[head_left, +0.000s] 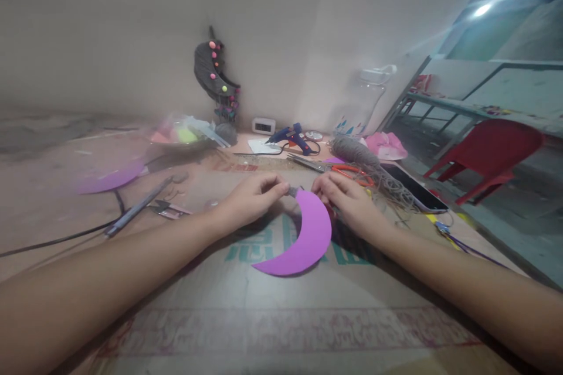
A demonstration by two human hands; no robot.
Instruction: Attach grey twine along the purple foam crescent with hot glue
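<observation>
A purple crescent-moon cutout (314, 234) hangs tip-up over the cardboard (272, 293), with grey yarn (294, 190) around its upper tip. My left hand (264, 193) pinches that wrapped tip between thumb and fingers. Just right of the crescent's upper edge is my right hand (338, 193), its fingers curled and pressed together. Whatever those fingers hold is too small to make out. Behind the right hand lie orange-handled scissors (352, 173), and a cone of grey yarn (356, 149) with loose tangled strands rests to their right.
A blue glue gun (292, 137), a small digital clock (264, 125) and a clear bottle (363, 99) stand along the wall. A decorated grey moon (211, 73) hangs above. Thread snips (169, 209) lie left, a phone (411, 187) right. A red chair (492, 152) stands beyond.
</observation>
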